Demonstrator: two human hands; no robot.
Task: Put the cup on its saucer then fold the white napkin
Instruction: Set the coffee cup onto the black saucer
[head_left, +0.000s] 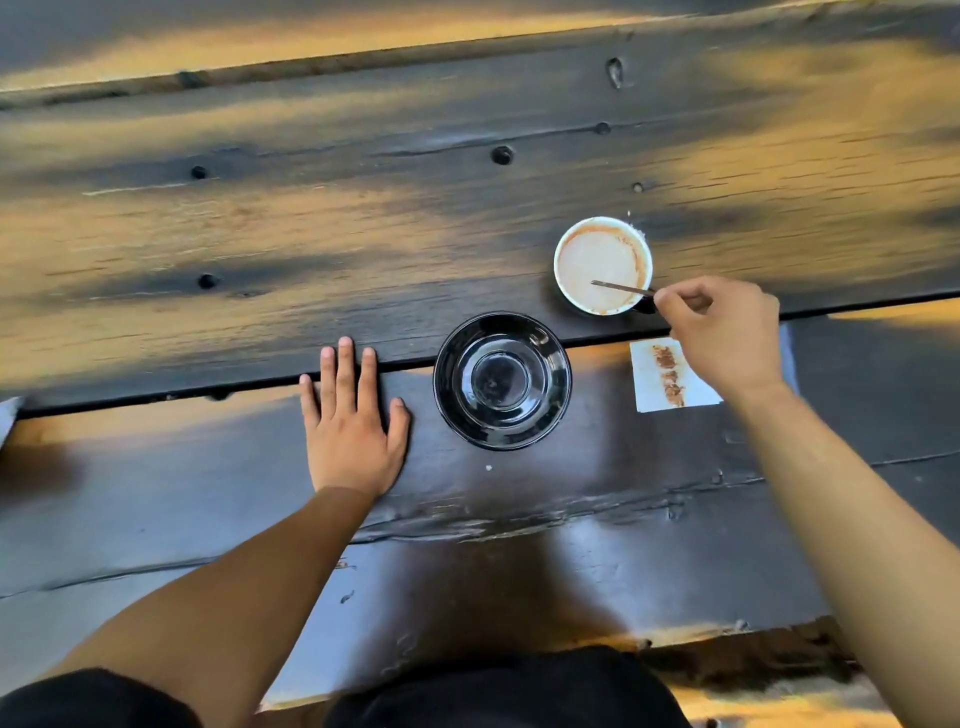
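Note:
A cup (597, 262) with a white, coffee-stained inside and a dark outside stands on the dark wooden table (363, 234), up and to the right of an empty glossy black saucer (502, 381). A thin metal spoon (621, 287) leans out of the cup; my right hand (724, 338) pinches its handle at the cup's near rim. A white napkin (670, 375) with brown stains lies flat under that hand, partly hidden by it. My left hand (353, 423) rests flat on the table, fingers spread, left of the saucer.
A gap between two planks (156, 397) runs across the table under the saucer's far part. The table's near edge (727, 631) lies close to my body. A pale object (8, 421) pokes in at the left border.

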